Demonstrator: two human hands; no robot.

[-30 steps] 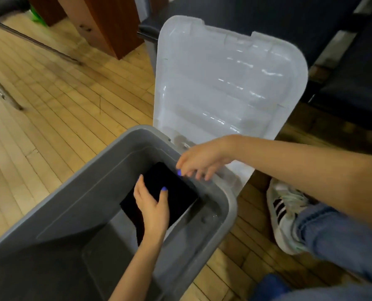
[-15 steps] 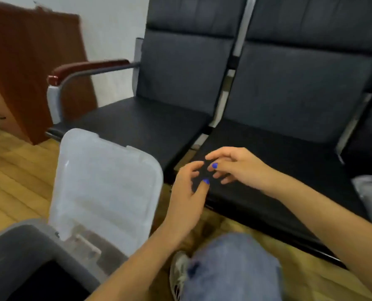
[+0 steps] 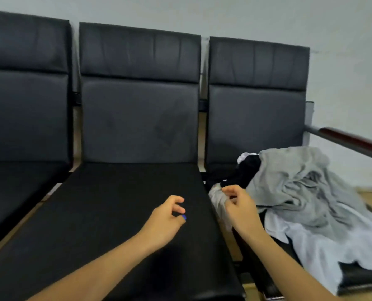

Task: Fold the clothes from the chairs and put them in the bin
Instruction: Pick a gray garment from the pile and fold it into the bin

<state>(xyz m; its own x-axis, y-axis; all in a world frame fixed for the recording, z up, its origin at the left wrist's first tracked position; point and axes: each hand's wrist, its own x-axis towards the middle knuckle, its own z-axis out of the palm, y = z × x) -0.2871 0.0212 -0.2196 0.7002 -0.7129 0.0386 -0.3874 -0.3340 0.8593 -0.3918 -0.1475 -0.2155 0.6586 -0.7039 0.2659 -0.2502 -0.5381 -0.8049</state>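
A pile of clothes lies on the right chair (image 3: 256,127): a grey garment (image 3: 295,185) on top, a black piece (image 3: 245,170) behind it and a pale white-blue garment (image 3: 311,242) spilling over the seat front. My right hand (image 3: 239,205) is at the left edge of the grey garment, fingers curled against the cloth; whether it pinches the cloth is unclear. My left hand (image 3: 167,218) hovers over the bare middle seat (image 3: 126,203), fingers loosely curled and holding nothing. The bin is out of view.
Three black padded chairs stand in a row against a pale wall; the left chair (image 3: 24,127) carries no clothes. A wooden-topped armrest (image 3: 352,140) runs along the right side of the right chair. Wooden floor shows at far right.
The view swung from the grey bin up and right to the chairs. Both hands left the bin, where a folded black garment lay, and my right hand reached the clothes pile.
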